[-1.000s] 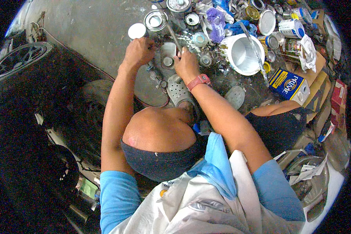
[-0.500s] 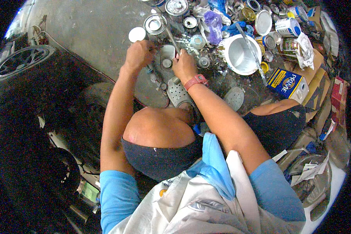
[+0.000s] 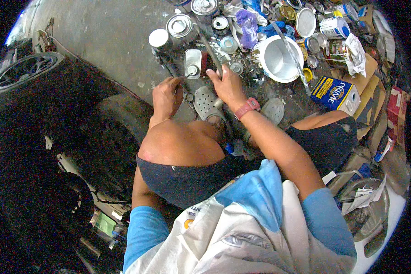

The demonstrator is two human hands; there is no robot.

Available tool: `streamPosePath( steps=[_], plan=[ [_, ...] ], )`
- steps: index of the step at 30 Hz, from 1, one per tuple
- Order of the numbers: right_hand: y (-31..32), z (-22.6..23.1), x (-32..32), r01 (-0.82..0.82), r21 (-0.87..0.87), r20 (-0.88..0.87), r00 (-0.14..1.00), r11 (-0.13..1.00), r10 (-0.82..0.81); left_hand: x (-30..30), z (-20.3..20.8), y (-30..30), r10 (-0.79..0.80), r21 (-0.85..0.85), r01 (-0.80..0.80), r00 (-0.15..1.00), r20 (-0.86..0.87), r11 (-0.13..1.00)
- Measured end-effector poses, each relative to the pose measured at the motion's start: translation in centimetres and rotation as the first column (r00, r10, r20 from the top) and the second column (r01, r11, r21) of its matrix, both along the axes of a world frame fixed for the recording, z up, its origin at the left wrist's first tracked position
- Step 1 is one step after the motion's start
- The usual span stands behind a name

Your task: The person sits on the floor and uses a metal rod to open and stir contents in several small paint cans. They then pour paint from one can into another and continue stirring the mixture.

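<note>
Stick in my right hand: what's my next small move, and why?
Perhaps lift the stick before swinging it sideways: your right hand grips one end, while the other end appears close to a round metal can, so a low sweep might knock it.

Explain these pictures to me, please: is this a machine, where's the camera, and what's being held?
No machine here, just someone working bare-handed. Every picture comes from a wide camera worn on the head, looking down, so straight edges bend. On the floor stand a white-topped can, a pale rectangular container and a big white bucket, among others. The right hand has a slim stick in its grip; the left hand is curled, its contents unclear.
</note>
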State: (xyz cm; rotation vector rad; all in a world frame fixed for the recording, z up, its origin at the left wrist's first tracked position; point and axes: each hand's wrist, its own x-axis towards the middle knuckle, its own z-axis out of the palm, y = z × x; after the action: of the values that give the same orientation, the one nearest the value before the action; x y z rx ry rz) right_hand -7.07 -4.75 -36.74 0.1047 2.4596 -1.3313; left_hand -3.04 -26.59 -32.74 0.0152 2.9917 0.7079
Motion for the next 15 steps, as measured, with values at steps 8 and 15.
streamPosePath(
  steps=[8, 15],
  plan=[
    [3.1, 0.1, 5.6, -0.141, 0.002, 0.048, 0.989, 0.99, 0.141, 1.2, -1.6, 1.2, -0.082, -0.083, 0.082, 0.997, 0.008, 0.993],
    [2.9, -1.5, 8.5, -0.133, -0.072, 0.078, 0.987, 0.989, 0.138, 1.1, -2.1, 1.2, -0.139, -0.098, 0.136, 0.99, -0.022, 0.986]
  ],
)
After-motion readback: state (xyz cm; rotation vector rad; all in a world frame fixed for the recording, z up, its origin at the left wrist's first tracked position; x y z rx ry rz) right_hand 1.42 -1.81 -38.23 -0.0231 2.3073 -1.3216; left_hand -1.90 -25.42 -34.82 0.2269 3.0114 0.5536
